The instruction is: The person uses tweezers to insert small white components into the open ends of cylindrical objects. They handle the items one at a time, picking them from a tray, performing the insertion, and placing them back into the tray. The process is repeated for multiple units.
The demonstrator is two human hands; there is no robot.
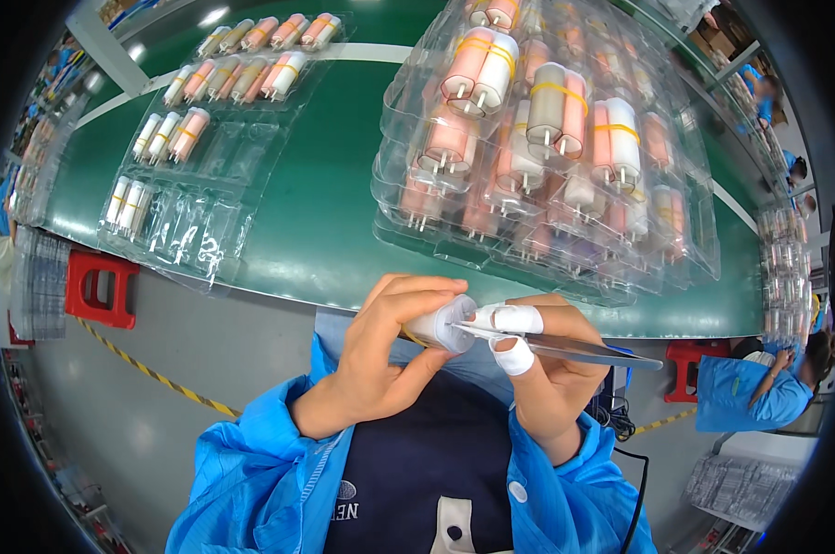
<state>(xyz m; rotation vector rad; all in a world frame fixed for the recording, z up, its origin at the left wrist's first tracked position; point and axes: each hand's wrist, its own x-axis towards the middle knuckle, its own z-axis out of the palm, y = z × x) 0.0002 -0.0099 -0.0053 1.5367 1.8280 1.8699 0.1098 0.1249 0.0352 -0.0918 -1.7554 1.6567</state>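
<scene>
My left hand [381,346] is wrapped round a whitish cylinder [429,329] with a translucent end; a bit of yellow band shows by its side. The cylinder lies tilted, its end turned toward my right hand [551,369]. That hand pinches metal tweezers [588,351] between thumb and forefinger, both wrapped in white tape. The tweezers' tips meet the middle of the cylinder's end, at its short stem; whether they grip the stem I cannot tell. Both hands are in front of the green table's near edge.
Stacked clear plastic trays [547,231] hold several banded pairs of pink, white and grey cylinders. Another clear tray [200,166] at left is partly filled. The green table [320,212] curves across. Red stools [101,288] stand below it; a co-worker's blue sleeve [741,392] is far right.
</scene>
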